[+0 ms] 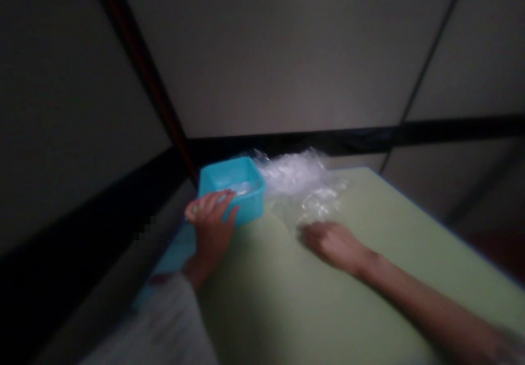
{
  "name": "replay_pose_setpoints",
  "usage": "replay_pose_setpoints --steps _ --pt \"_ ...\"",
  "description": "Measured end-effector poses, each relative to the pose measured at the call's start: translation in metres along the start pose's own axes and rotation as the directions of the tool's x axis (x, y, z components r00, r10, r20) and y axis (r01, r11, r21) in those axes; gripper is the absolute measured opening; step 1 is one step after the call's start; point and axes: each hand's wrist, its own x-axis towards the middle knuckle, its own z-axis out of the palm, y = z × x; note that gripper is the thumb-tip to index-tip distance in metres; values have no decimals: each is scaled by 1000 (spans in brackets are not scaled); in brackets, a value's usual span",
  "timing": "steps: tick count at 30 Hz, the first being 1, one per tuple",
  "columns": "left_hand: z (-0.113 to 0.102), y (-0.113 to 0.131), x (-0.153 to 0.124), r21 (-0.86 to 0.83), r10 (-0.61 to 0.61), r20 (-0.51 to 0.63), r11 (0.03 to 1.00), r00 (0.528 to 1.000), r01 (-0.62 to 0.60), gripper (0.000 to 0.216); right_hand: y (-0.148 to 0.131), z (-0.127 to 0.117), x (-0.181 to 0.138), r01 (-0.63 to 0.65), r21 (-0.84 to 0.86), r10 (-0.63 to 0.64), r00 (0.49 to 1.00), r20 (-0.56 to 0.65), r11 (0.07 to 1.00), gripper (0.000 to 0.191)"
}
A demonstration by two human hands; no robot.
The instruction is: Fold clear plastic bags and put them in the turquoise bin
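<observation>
A turquoise plastic basket [251, 207] stands at the far left corner of the table, with something clear and shiny [245, 188] inside it. My left hand [212, 222] lies over its near left edge, fingers stretched toward the inside and thumb apart by the front wall. To the right of the basket spreads a crumpled clear plastic bag [293, 173]. My right hand [330, 240] rests low over the table at the bag's near edge. Its fingers are curled and blurred, and they seem to pinch the thin plastic; the fingertips are hidden.
The table top [311, 310] is yellow-green with a blue edge. Behind it rises a pale panelled wall [287, 53] with a dark horizontal band [353, 140]. A dark reddish strip [139, 58] runs down the wall corner at left. The picture is dim and blurred.
</observation>
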Motion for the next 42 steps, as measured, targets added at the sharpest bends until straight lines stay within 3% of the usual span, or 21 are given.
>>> replay_pose_setpoints --steps 3,5,6,8,10,12,16,20,23,25,29,32,36,40,42 --pt "-13 12 -3 -29 108 -93 993 990 -111 18 -15 -6 -1 8 149 -3 999 -36 989 23" --pt "-25 25 -9 -99 206 -58 972 977 -211 14 -25 -14 -2 23 371 0 998 -61 928 16" --pt "-30 33 -13 -159 274 15 950 962 -268 14 -29 -19 -3 37 463 -5 997 -71 885 12" --pt "-39 49 -22 -331 394 4 868 919 -370 15 -29 -27 -4 44 527 17 994 -110 849 11" --pt "-43 64 -32 -526 505 92 756 858 -389 19 -21 -33 -6 5 489 67 989 -129 872 12" --pt "-45 75 -41 -666 596 212 668 775 -332 23 -9 -36 -9 -48 435 108 988 -114 899 14" --pt "-47 87 -50 -808 745 297 529 598 -258 23 3 -34 -12 47 382 -37 999 -31 923 25" --pt "-50 89 -51 -853 796 286 465 533 -237 23 -6 -23 -7 113 161 -114 993 1 980 28" --pt "-53 90 -49 -874 817 299 442 494 -201 23 -4 -14 -5 -53 11 53 996 -76 999 25" --pt "-55 91 -48 -896 832 300 414 467 -163 22 4 -9 -6 -211 5 209 964 -162 977 27" --pt "-61 94 -46 -936 848 273 343 454 -78 17 21 -8 -12 -396 128 416 862 -289 909 24" --pt "-64 95 -47 -945 849 281 327 447 -26 17 23 -11 -13 -397 201 444 827 -344 896 22" --pt "-66 97 -48 -909 816 342 413 467 -55 19 10 -15 -12 -202 222 280 862 -422 954 23" --pt "-63 96 -48 -791 685 497 610 532 -46 25 -7 -17 -11 15 126 42 899 -436 992 16" --pt "-60 94 -49 -722 615 576 691 538 -18 39 -13 -17 -10 129 74 -90 913 -397 989 21"
